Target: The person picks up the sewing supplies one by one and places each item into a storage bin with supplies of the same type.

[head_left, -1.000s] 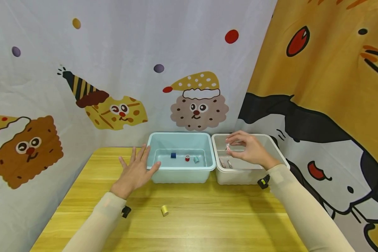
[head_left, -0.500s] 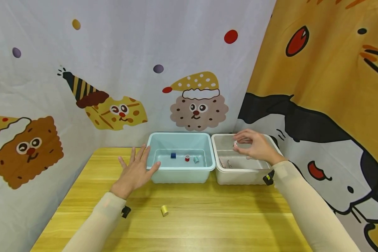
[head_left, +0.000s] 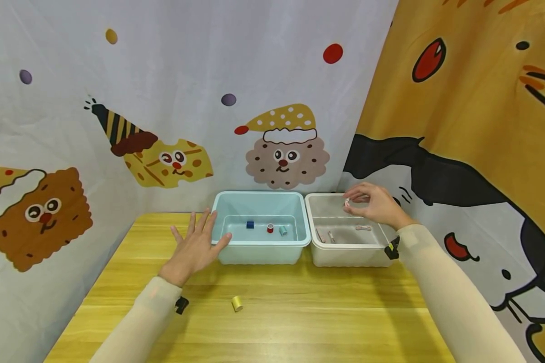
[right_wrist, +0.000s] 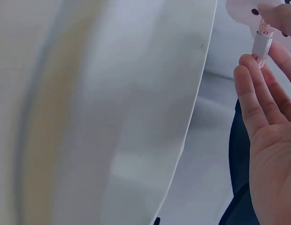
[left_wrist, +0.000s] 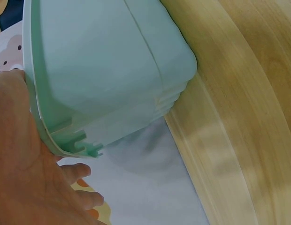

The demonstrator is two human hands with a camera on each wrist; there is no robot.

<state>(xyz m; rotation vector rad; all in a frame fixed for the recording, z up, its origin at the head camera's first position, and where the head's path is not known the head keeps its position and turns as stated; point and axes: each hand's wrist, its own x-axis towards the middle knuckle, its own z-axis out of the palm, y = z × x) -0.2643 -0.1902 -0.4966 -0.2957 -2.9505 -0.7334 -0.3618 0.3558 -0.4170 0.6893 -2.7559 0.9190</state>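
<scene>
My left hand point(head_left: 193, 249) rests with spread fingers at the left rim of the light blue bin point(head_left: 260, 255); in the left wrist view the palm lies along that rim. Between thumb and fingertips, my right hand point(head_left: 376, 207) pinches a small pale pink thread skein point(right_wrist: 262, 44) with a white paper band. That hand is above the off-white bin point(head_left: 345, 257). On this bin's floor lie a pinkish skein point(head_left: 320, 235), a whitish one point(head_left: 331, 237) and another point(head_left: 363, 228) further right. A dark blue spool point(head_left: 250, 225), a red spool point(head_left: 270, 228) and a light blue spool point(head_left: 283, 230) are inside the blue bin.
A yellow thread spool point(head_left: 237, 303) lies on the wooden table point(head_left: 300, 322) in front of the blue bin. Both bins stand side by side at the table's back, against a printed curtain point(head_left: 186, 60). A second curtain point(head_left: 481, 126) hangs close along the right side.
The right hand has shifted right and slightly back over the off-white bin, still pinching the skein, and the rightmost skein below has come into full view. The left hand has stayed in place.
</scene>
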